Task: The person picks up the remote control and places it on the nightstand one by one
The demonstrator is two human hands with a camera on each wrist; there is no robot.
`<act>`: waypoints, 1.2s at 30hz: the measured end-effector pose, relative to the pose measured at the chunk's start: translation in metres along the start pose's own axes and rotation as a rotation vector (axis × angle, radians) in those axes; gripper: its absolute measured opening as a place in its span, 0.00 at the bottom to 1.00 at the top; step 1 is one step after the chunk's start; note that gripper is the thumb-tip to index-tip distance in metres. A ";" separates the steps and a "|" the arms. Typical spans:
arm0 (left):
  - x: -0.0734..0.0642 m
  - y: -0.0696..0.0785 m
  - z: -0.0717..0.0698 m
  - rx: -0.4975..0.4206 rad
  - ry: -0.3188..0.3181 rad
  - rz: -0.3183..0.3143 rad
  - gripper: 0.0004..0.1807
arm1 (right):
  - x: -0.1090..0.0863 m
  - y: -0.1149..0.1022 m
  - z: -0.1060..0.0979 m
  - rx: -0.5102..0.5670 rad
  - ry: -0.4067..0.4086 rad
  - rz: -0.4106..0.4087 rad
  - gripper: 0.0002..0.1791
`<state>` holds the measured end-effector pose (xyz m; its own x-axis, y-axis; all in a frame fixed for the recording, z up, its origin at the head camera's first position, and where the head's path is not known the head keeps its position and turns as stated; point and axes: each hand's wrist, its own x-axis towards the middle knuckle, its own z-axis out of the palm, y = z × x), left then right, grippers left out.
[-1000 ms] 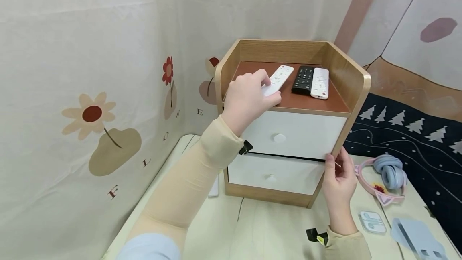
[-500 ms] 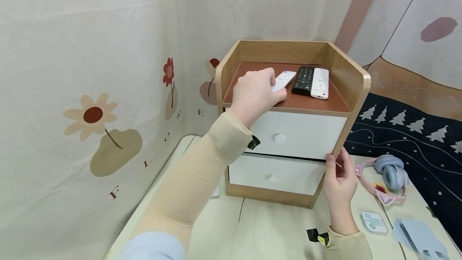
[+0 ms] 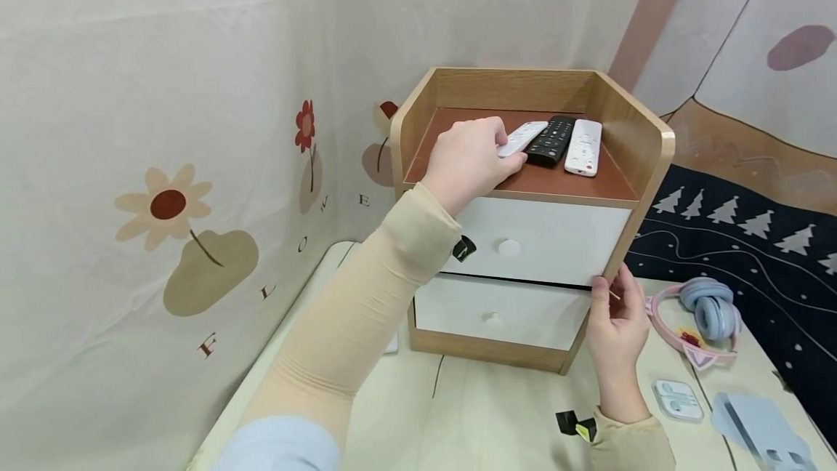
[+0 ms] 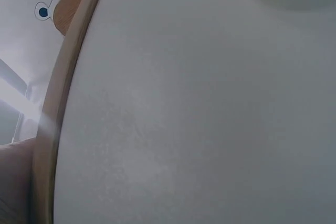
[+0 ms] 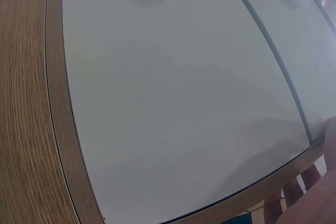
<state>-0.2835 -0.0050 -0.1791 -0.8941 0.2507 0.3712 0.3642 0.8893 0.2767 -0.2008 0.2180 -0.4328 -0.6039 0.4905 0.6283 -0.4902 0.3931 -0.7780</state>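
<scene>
My left hand (image 3: pixel 467 158) pinches a white remote control (image 3: pixel 521 138) between thumb and fingers, over the brown top of a small wooden drawer cabinet (image 3: pixel 487 358). The remote's far end overlaps the black remote (image 3: pixel 552 140), which lies slanted. Beside that, to the right, lies another white remote (image 3: pixel 584 147). My right hand (image 3: pixel 617 333) grips the cabinet's right front edge, thumb in front and fingers round the side; in the right wrist view the fingers (image 5: pixel 291 192) wrap behind the wooden edge. The left wrist view mostly shows a white drawer front (image 4: pixel 184 103).
Two white drawers with round knobs (image 3: pixel 508 248) are closed. Pink and blue cat-ear headphones (image 3: pixel 702 322), a clear case with earphones (image 3: pixel 678 400) and a light-blue flat piece (image 3: pixel 758 431) lie at right on the table. Raised wooden walls (image 3: pixel 510 89) border the cabinet top.
My left hand has moved right with the white remote, lowering it toward the black one. The black remote has turned to a slant. My right hand keeps its grip on the cabinet edge.
</scene>
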 end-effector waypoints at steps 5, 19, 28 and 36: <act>0.004 0.000 0.000 0.048 -0.043 0.026 0.23 | -0.001 -0.001 -0.001 0.001 -0.003 -0.004 0.25; 0.013 0.000 -0.005 0.099 -0.179 0.010 0.30 | -0.001 -0.001 -0.001 0.008 -0.001 -0.011 0.25; 0.009 -0.005 -0.003 0.049 -0.142 0.040 0.30 | -0.002 -0.002 -0.001 0.008 0.008 -0.001 0.25; -0.009 -0.008 0.002 0.031 -0.034 0.080 0.31 | -0.005 -0.003 0.000 0.021 0.004 -0.013 0.24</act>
<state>-0.2785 -0.0140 -0.1866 -0.8709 0.3335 0.3609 0.4270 0.8771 0.2200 -0.1958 0.2144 -0.4334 -0.5948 0.4886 0.6384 -0.5108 0.3835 -0.7694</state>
